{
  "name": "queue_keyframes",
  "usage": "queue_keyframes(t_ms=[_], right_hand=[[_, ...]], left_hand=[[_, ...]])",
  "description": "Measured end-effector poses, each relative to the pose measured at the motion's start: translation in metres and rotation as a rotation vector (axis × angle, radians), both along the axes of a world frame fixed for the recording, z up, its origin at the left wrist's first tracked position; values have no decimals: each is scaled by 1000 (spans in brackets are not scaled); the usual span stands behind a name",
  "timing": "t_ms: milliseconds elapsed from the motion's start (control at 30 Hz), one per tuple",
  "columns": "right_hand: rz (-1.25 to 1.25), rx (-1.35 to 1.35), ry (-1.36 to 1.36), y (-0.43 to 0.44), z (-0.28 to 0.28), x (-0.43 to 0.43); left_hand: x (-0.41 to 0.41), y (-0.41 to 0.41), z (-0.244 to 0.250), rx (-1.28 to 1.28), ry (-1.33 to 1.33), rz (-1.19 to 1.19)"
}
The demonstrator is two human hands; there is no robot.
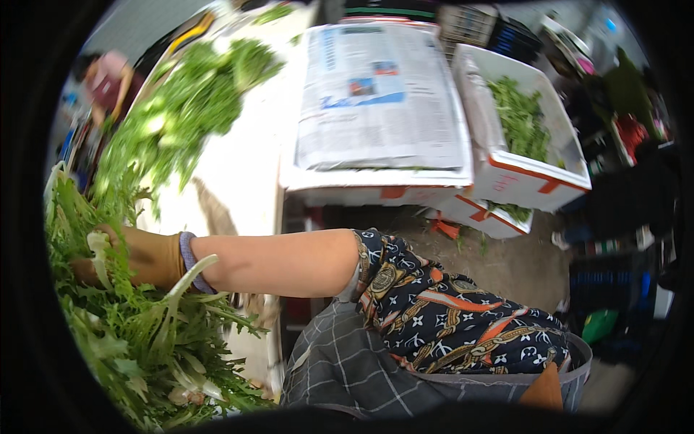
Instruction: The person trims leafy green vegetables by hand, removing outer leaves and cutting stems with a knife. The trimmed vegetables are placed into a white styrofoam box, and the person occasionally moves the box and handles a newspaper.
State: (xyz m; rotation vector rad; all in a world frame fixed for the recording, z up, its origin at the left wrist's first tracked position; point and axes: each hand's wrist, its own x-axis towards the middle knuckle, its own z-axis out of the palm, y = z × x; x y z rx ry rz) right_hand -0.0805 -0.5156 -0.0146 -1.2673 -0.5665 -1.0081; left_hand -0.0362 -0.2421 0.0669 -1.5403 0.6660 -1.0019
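Observation:
My right hand (143, 257), in a yellow-brown glove, reaches to the far left into a heap of jagged leafy greens (124, 347). Its thumb and fingers close around a pale-stemmed bunch; leaves cover the fingertips in part. Loose stalks with pale root ends lie just below the wrist. Beyond the hand, feathery greens (184, 108) are spread along a white tabletop (233, 157), which is brightly lit. My left hand is out of view.
Newspaper (379, 108) covers a white foam box (379, 182) beside the table. Another foam box (526, 187) holds greens, with a further one beneath it. A person (111, 81) bends at the upper left. Dark crates (607, 276) stand at the right.

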Motion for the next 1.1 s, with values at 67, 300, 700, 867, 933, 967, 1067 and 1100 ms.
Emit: queue_keyframes(t_ms=[67, 300, 700, 867, 933, 967, 1067, 1100], right_hand=[[-39, 3, 37, -53, 0, -45], [-264, 166, 196, -171, 2, -197], [-928, 474, 341, -250, -21, -443], [-1236, 682, 438, -277, -23, -543], [-1416, 804, 418, -294, -12, -597], [-1474, 851, 407, -307, -7, -617], [-1514, 1023, 421, -341, -16, -656], [-1527, 1085, 452, -351, -27, -667]], left_hand=[[10, -59, -17, -245, 208, -187], [18, -268, -75, -873, 1907, -1024], [-202, -591, -83, -36, 3110, -1324], [-332, -660, -47, 7, 3282, -680], [-404, -692, -10, 207, 3303, -459], [-428, -704, 8, 442, 3406, -238], [-470, -745, 29, 406, 3164, -473], [-482, -770, 9, 489, 3182, -380]])
